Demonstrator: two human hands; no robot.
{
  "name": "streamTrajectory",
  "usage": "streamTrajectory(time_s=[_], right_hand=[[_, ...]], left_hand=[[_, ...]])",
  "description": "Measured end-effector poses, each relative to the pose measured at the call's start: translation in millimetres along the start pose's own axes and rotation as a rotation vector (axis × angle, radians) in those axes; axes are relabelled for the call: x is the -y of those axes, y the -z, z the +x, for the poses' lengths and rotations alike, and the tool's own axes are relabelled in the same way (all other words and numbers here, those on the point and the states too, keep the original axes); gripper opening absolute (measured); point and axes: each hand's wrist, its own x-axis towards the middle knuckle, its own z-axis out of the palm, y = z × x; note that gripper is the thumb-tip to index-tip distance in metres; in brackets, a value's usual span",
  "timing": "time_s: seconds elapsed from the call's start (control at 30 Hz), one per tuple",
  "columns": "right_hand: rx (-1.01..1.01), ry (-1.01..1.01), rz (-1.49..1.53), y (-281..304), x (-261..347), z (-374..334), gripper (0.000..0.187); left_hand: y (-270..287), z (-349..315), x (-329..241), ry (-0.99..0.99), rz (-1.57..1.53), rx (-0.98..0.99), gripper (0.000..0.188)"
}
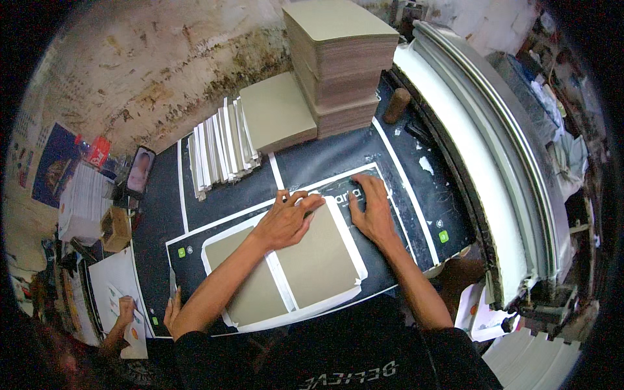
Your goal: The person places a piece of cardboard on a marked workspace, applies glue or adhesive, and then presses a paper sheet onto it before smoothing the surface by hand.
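Two grey-brown boards lie side by side on a white paper sheet, its margins folded over their outer edges. A white strip shows between them. My left hand reaches across the boards, fingers curled and closed at the far right corner, where the tips meet the paper's edge. Just right of that corner, my right hand is open over the dark printed mat, thumb and forefinger apart and nothing visible between them.
Behind stand a tall stack of boards, a lower stack and a row of white folded pieces. A large curved machine borders the right. At lower left, other hands work over papers; a phone stands upright.
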Motion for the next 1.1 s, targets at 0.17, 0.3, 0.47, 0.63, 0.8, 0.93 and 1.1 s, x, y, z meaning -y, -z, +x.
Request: streamTrajectory(time_s=[0.17, 0.3, 0.47, 0.63, 0.8, 0.93, 1.1], right_hand=[[-0.014, -0.042, 0.087, 2.2, 10.4, 1.1, 0.053], [-0.007, 0.023, 0.114, 3.7, 21.7, -2.0, 0.059], [0.049, -0.200, 0.377, -6.6, 18.2, 6.5, 0.055], [0.019, -0.249, 0.412, -13.1, 11.0, 8.2, 0.053], [0.023, -0.185, 0.404, -15.9, 7.1, 4.5, 0.056], [0.010, -0.179, 0.400, -15.6, 7.0, 3.6, 0.056], [0.018, -0.193, 0.377, -14.9, 9.0, 4.5, 0.055]], left_hand=[[-7.1, -2.8, 0.3, 0.002, 0.075, -0.071, 0.046], [-8.8, -4.9, 1.2, -0.011, 0.091, -0.111, 0.045], [-16.2, -7.6, 5.8, -0.061, 0.178, -0.194, 0.047], [-14.9, -5.5, 1.6, -0.055, 0.207, -0.096, 0.050], [-10.8, -5.9, -1.7, -0.011, 0.201, -0.089, 0.050], [-10.5, -4.2, -2.5, 0.021, 0.208, -0.067, 0.050], [-13.9, -6.6, 0.8, 0.032, 0.238, -0.039, 0.050]])
